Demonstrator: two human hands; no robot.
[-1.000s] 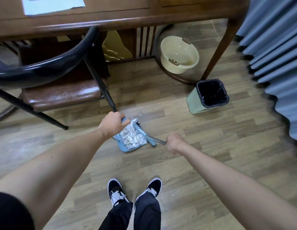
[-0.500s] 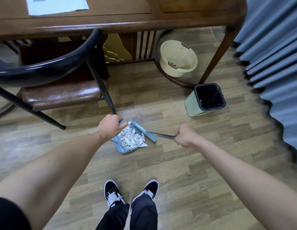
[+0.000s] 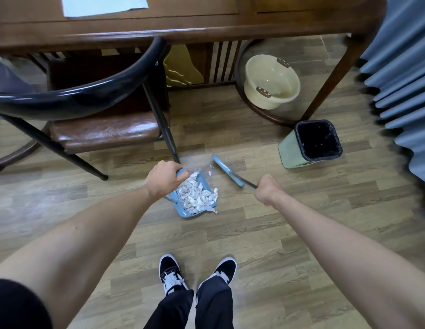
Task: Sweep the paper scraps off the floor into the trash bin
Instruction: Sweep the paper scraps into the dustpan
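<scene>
White paper scraps [image 3: 197, 196] fill the blue dustpan [image 3: 202, 211] on the floor, gripped by the left hand [image 3: 164, 180]. The broom [image 3: 227, 170], clenched in the right hand [image 3: 266, 189], has swung away toward two o'clock, nearer the trash bin [image 3: 310, 143].

The dustpan [image 3: 199, 213] is light blue, heaped with white scraps [image 3: 197, 197]. The broom [image 3: 227, 170] has a light blue head and a dark grey handle. The bin [image 3: 288, 154] is pale green with a black liner. The floor [image 3: 266, 238] shows tan wood-grain planks. The basin [image 3: 271, 83] is cream with brown patches. The chair [image 3: 104, 132] has a glossy brown seat and black frame. The curtain [image 3: 406, 67] is blue-grey. The shoes [image 3: 172, 274] are black with white laces, the trousers [image 3: 214, 305] dark.
</scene>
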